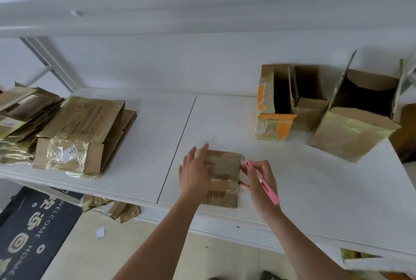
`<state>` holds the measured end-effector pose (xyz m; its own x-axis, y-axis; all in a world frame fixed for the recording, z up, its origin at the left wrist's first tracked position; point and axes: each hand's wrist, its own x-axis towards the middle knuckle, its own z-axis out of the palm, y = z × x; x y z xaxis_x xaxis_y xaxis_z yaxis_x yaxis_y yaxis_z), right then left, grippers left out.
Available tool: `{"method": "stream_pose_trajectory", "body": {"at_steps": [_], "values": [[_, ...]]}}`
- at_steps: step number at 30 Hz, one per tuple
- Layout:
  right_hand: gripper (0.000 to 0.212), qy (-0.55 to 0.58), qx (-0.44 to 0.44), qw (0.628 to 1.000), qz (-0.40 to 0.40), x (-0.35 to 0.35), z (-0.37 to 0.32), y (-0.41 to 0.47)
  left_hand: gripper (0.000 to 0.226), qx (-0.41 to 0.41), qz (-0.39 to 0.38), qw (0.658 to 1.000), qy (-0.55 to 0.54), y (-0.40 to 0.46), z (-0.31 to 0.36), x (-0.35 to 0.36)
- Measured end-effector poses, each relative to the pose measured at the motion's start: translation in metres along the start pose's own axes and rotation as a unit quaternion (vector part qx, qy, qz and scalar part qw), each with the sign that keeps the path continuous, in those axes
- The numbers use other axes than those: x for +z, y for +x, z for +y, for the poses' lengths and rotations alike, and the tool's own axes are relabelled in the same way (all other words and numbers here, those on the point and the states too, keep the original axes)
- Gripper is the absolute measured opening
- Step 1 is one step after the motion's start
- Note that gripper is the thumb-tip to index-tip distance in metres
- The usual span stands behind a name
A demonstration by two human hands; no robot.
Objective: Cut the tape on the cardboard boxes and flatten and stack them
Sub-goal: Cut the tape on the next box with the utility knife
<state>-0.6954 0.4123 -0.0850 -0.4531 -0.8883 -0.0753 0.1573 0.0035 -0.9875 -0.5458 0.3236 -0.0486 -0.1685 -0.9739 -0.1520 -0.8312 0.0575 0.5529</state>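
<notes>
A small taped cardboard box (222, 178) is seen lying on the white table (315, 189), near its front edge, just right of the seam between the two table halves. The left hand (195, 172) is laid on the box's left side, fingers straight and pressing. A pink cutter (262, 181) is pinched in the right hand (258, 184), its tip at the box's upper right corner. A stack of flattened boxes (67, 129) is noted at table left; three opened boxes (326, 108) stand at the right (flaps up). White wall panels (202, 9) are seen behind. On the tiled floor, a dark doormat (33, 230) and cardboard scraps (117, 208) are seen.
</notes>
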Motion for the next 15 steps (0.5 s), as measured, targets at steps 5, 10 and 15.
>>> {"method": "stream_pose_trajectory", "body": {"at_steps": [5, 10, 15], "values": [[0.003, 0.021, -0.013, 0.998, 0.057, -0.0080, 0.0073, 0.0059, 0.070, 0.060, -0.128, 0.989, 0.029, 0.0034, -0.0034, -0.0037], [0.005, -0.020, -0.036, 0.997, 0.063, -0.0031, 0.0070, 0.0093, 0.084, 0.072, -0.157, 0.984, 0.047, 0.0061, -0.0021, -0.0082], [0.008, -0.041, -0.057, 0.996, 0.048, 0.0014, 0.0001, 0.0082, 0.081, 0.087, -0.140, 0.982, 0.090, 0.0079, 0.0002, -0.0053]]}}
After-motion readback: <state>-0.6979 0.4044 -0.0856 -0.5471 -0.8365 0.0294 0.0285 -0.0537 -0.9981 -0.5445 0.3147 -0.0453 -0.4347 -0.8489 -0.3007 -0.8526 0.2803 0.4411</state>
